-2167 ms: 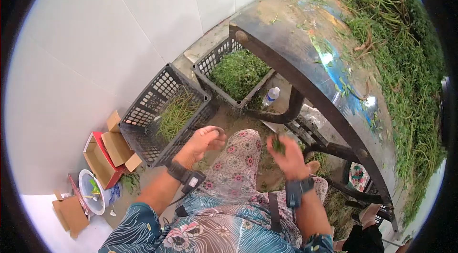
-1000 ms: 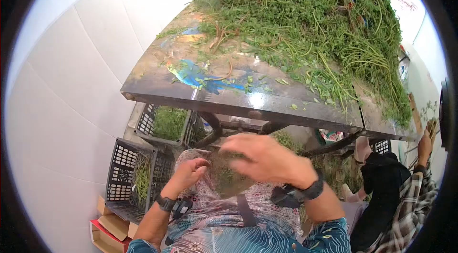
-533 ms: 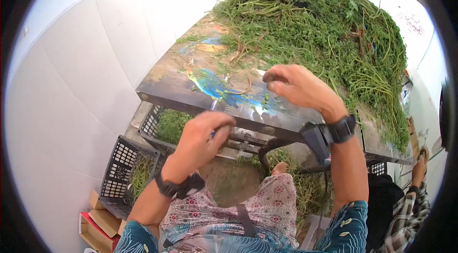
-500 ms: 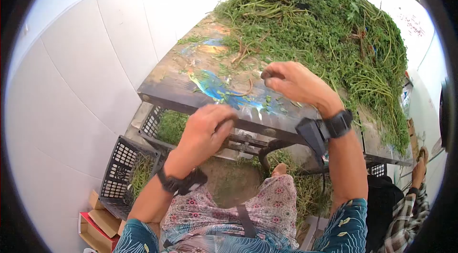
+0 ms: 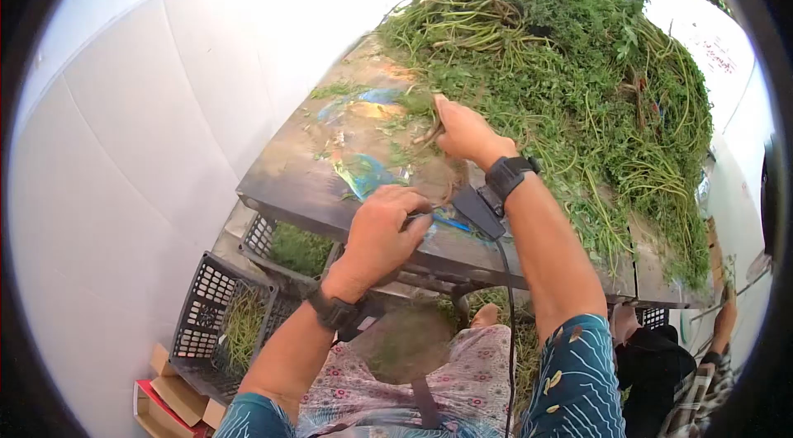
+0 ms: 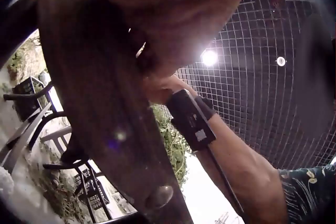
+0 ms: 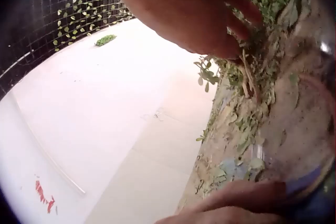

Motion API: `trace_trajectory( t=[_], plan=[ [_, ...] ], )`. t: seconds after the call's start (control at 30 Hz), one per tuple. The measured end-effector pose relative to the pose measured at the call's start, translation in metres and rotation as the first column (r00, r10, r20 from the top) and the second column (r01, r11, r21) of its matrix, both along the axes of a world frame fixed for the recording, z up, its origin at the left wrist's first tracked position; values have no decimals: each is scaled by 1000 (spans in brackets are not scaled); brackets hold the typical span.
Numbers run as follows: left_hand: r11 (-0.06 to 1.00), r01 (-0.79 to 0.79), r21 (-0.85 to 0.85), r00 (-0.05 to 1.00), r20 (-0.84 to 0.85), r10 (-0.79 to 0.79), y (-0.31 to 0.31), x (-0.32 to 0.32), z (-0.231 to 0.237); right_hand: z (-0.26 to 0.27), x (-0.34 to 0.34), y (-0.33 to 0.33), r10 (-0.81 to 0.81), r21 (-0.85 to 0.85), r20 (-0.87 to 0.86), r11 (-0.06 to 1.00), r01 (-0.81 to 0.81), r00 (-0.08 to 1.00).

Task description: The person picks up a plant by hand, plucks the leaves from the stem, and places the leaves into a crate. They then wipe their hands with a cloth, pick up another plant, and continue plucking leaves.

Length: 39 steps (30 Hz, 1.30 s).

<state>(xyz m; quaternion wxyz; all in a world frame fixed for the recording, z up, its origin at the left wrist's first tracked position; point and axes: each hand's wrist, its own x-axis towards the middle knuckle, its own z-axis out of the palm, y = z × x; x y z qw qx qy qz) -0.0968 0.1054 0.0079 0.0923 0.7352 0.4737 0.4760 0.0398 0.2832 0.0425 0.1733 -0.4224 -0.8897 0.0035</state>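
Observation:
My right hand (image 5: 472,134) reaches over the table to the front of the pile of leafy greens (image 5: 570,66). Its fingers pinch at a brown stem (image 5: 427,138); in the right wrist view the brown stems (image 7: 248,79) come out below the fingertips. My left hand (image 5: 388,227) hovers at the table's near edge with its fingers loosely curled and dark at the tips. Nothing shows between them. A curved brown stem (image 5: 450,190) lies just beyond that hand, among leaf scraps. In the left wrist view the dark table edge (image 6: 113,113) covers much of the scene.
Two black crates stand below left, one with cut stems (image 5: 244,318), one with leafy greens (image 5: 299,248). A cardboard box (image 5: 175,397) lies beside them. A pale wall (image 5: 149,149) rises on the left. Another person's arm (image 5: 725,318) shows at the right.
My right hand drops some greens from its grasp, then rises over the table and reaches forward to the brown stem. My left hand moves from the lap up to the table edge. The view turns right.

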Motion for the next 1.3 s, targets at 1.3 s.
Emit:
trace_trajectory(
  t=[1.3],
  plan=[
    [635, 594, -494, 775, 563, -287, -93, 63, -5, -51, 104, -271, -292, -685, -727, 381, -621, 622]
  ],
)
